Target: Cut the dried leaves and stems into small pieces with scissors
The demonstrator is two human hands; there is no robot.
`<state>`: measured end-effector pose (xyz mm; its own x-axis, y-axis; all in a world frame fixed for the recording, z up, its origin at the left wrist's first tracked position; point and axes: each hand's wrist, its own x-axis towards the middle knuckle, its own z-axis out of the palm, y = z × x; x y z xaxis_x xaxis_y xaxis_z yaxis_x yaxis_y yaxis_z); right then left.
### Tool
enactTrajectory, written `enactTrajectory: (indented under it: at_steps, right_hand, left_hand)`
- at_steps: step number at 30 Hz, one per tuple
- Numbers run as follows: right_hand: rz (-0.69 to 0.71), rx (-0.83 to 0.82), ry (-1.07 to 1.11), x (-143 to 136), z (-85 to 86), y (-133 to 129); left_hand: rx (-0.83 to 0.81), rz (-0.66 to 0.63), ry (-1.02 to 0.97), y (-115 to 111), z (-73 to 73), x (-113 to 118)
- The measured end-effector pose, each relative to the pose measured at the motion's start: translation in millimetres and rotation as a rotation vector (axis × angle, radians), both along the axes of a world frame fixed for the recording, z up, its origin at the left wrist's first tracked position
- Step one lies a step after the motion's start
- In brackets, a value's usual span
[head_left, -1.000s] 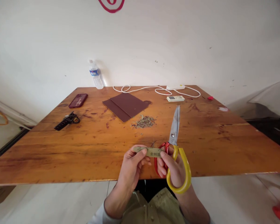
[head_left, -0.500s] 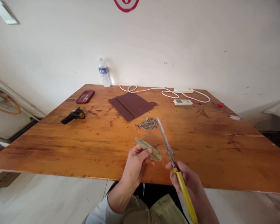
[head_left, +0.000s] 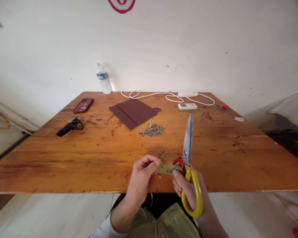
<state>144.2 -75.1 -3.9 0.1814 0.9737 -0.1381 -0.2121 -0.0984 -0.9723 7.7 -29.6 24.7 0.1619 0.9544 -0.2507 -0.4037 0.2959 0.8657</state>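
My left hand point(head_left: 144, 173) pinches the left end of a narrow tan piece of sandpaper point(head_left: 167, 169) with dark print on its back. The thumb of my right hand point(head_left: 187, 186) presses on its right end. Hooked in that same right hand are yellow-handled scissors point(head_left: 188, 142), blades together and pointing up and away from me. A small red thing point(head_left: 179, 162) shows behind the sandpaper by the scissors; what it is I cannot make out. Beyond the hands lies a pile of thin trimmings point(head_left: 153, 130), with a few more shreds point(head_left: 161, 155) just behind my left fingertips.
Two overlapping maroon sheets point(head_left: 135, 112) lie past the trimmings on the wooden table point(head_left: 89, 165). To the left are a dark red phone point(head_left: 83, 105), a black strapped object point(head_left: 70, 126) and a water bottle point(head_left: 103, 79). A white power strip point(head_left: 187, 94) and a remote point(head_left: 187, 106) lie back right.
My right hand has come in to the sandpaper and touches its end. The scissors have swung upright, and the sandpaper has turned to lie nearly level. The view has shifted a little right.
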Motion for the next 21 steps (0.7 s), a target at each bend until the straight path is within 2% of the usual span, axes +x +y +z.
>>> enactTrajectory:
  at_steps: [3, 6, 9, 11, 14, 16, 18, 21]
  right_hand:
    - [0.0, 0.026, -0.007, 3, 2.4, 3]
    - [-0.02, 0.042, -0.026, 2, 6.2, 9]
    - [-0.001, 0.036, -0.152, 4, 13.6, 13]
    - [0.017, 0.018, -0.323, 8, 21.5, 11]
    - [0.06, -0.016, -0.691, 13, 35.2, 1]
    - [0.061, -0.052, -0.914, 13, 41.4, -9]
    - [0.111, -0.061, -1.018, 14, 41.7, -18]
    - [0.199, -0.039, -1.048, 20, 29.6, -29]
  left_hand:
    - [0.018, -0.065, 0.064, 3, 2.4, -9]
    - [-0.018, -0.212, 0.09, 4, 2.3, -14]
    - [-0.052, -0.282, 0.101, 6, 0.1, -15]
    - [-0.07, -0.198, 0.052, 9, -1.1, -16]
    - [-0.118, -0.029, -0.105, 15, -0.1, -15]
    - [-0.141, 0.023, -0.187, 20, 2.4, -14]
    - [-0.144, 0.04, -0.242, 25, 5.6, -14]
    - [-0.118, 0.072, -0.295, 31, 10.4, -13]
